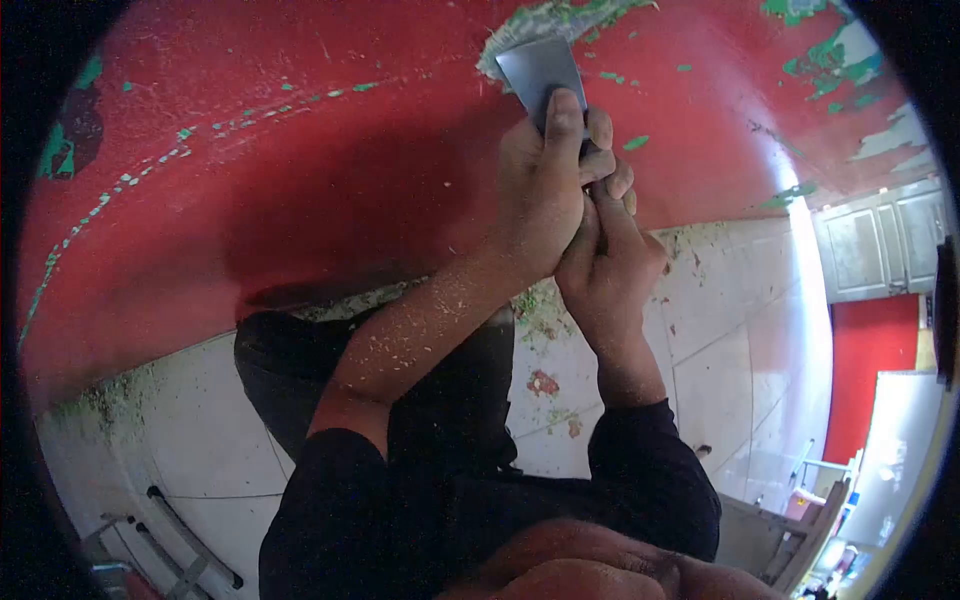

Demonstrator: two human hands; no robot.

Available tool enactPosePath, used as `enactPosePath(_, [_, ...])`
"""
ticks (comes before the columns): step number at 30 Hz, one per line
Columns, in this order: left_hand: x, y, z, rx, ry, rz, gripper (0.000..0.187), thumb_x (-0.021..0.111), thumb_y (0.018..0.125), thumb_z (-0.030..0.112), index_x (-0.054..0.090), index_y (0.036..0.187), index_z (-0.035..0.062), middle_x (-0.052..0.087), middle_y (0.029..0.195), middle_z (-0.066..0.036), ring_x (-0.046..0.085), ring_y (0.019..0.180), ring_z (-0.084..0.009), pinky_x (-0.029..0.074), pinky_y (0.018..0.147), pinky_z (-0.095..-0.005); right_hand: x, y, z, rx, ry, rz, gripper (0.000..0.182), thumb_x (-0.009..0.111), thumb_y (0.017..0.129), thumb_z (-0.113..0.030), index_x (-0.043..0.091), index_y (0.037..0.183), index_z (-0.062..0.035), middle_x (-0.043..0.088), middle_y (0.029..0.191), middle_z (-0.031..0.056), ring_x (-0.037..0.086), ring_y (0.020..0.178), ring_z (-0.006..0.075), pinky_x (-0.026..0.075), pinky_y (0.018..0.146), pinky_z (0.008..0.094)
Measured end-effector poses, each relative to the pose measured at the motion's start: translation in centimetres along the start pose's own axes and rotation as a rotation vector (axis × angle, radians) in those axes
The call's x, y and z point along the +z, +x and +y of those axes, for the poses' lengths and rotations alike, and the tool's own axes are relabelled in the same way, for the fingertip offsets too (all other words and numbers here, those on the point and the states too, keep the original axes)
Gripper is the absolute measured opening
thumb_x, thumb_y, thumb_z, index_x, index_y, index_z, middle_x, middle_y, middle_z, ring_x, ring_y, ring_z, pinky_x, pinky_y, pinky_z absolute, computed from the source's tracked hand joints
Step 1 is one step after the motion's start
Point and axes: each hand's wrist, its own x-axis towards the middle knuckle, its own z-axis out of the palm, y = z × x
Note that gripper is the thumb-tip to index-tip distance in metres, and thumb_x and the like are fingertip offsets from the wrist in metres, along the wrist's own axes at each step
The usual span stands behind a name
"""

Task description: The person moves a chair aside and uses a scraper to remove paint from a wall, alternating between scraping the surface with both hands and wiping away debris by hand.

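Both hands are together on a metal scraper [543,73] with a wide flat blade, raised against the red wall [380,190]. My left hand [550,190] is wrapped round it, the thumb lying along the blade's base. Just right of it and lower, my right hand [612,245] is closed round the handle, which is mostly hidden by the fingers. The blade's edge touches a bare, pale patch [600,16] where the paint is gone. Small flakes cling to my left forearm.
White floor tiles [710,370] below carry paint flakes and green debris. Metal legs [190,540] of a stand are at the lower left. A wooden frame [815,535] and a pale cabinet [880,245] show at the right.
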Motion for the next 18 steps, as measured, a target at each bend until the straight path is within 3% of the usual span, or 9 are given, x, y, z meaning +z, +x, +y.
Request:
enactPosePath(4, [0.6, 0.6, 1.2, 0.085, -0.01, -0.029, 0.042, 0.041, 0.092, 0.052, 0.046, 0.081, 0.0127, 0.03, 0.058, 0.003, 0.043, 0.055, -0.0155, 0.045, 0.056, -0.0368, -0.7, 1.3, -0.9, 0.006, -0.017, -0.062, 0.023, 0.054, 0.084, -0.003, 0.062, 0.105, 0.0014, 0.064, 0.086, 0.0192, 0.066, 0.063, 0.0276, 0.049, 0.054, 0.028])
enactPosePath(7, [-0.2, -0.1, -1.1, -0.028, -0.107, -0.029, 0.04, 0.04, 0.093, 0.051, 0.046, 0.081, 0.0131, 0.03, 0.058, 0.004, 0.043, 0.056, -0.014, 0.045, 0.056, -0.0347, -1.5, -0.2, 0.5, -0.028, -0.048, -0.066, 0.022, 0.053, 0.085, -0.004, 0.062, 0.105, 0.0013, 0.063, 0.081, 0.019, 0.065, 0.06, 0.0276, 0.049, 0.052, 0.0297])
enactPosePath(11, [0.6, 0.7, 0.1, 0.057, -0.091, -0.043, 0.039, 0.04, 0.094, 0.05, 0.046, 0.082, 0.013, 0.03, 0.058, 0.003, 0.044, 0.055, -0.0152, 0.045, 0.054, -0.0349, -1.3, 1.2, -0.4, -0.023, -0.071, -0.056, 0.023, 0.053, 0.085, -0.004, 0.062, 0.105, 0.0011, 0.059, 0.069, 0.0187, 0.063, 0.057, 0.0276, 0.047, 0.05, 0.0334])
enactPosePath(15, [0.4, -0.4, 0.0, -0.004, -0.027, 0.017, 0.043, 0.036, 0.096, 0.047, 0.047, 0.083, 0.0076, 0.032, 0.058, 0.002, 0.046, 0.056, -0.0146, 0.045, 0.053, -0.0345, -1.6, -0.1, 0.1, -0.025, 0.013, -0.11, 0.025, 0.053, 0.084, -0.004, 0.06, 0.107, 0.0016, 0.058, 0.07, 0.0204, 0.062, 0.058, 0.0309, 0.047, 0.051, 0.0341])
enactPosePath(16, [0.4, -0.3, 0.2, -0.009, -0.042, -0.012, 0.036, 0.041, 0.095, 0.048, 0.047, 0.083, 0.0138, 0.03, 0.058, 0.005, 0.044, 0.055, -0.0132, 0.044, 0.052, -0.033, -1.1, 0.6, 0.0, -0.048, 0.023, -0.077, 0.021, 0.055, 0.083, -0.005, 0.06, 0.102, -0.0004, 0.058, 0.069, 0.0192, 0.061, 0.057, 0.032, 0.047, 0.049, 0.0367])
enactPosePath(18, [0.9, 0.6, 1.6, 0.087, 0.015, 0.001, 0.036, 0.041, 0.095, 0.047, 0.046, 0.082, 0.0135, 0.03, 0.058, 0.004, 0.044, 0.054, -0.0139, 0.044, 0.052, -0.0336, -0.2, 1.3, -0.4, -0.061, 0.03, -0.039, 0.013, 0.058, 0.08, -0.007, 0.059, 0.093, -0.0045, 0.057, 0.067, 0.017, 0.058, 0.056, 0.0343, 0.047, 0.045, 0.0419])
